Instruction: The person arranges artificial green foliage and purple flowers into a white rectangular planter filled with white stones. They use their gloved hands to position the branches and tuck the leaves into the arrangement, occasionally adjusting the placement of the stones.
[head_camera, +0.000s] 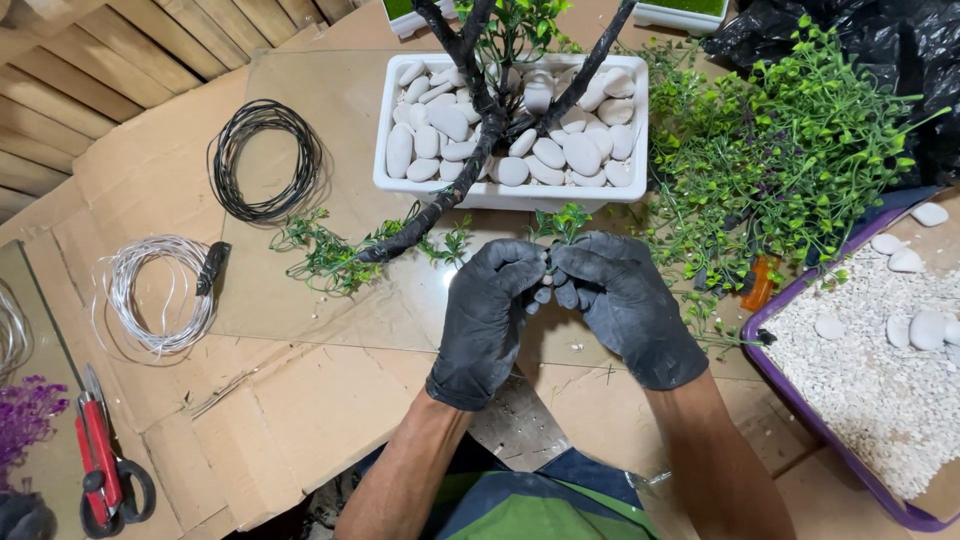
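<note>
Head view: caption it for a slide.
Two gloved hands pinch a green sprig before a white pebble-filled planter.

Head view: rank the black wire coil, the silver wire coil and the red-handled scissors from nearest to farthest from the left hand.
1. Black wire coil: up and to the left of the left hand, on the cardboard beside the white planter.
2. Silver wire coil: farther left, about level with the hand.
3. Red-handled scissors: far left, near the bottom edge.

The first two are fairly close to call.

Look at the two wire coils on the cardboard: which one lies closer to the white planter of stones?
The black wire coil, lying just left of the white planter. The silver wire coil lies lower and farther left, toward the red scissors.
</note>
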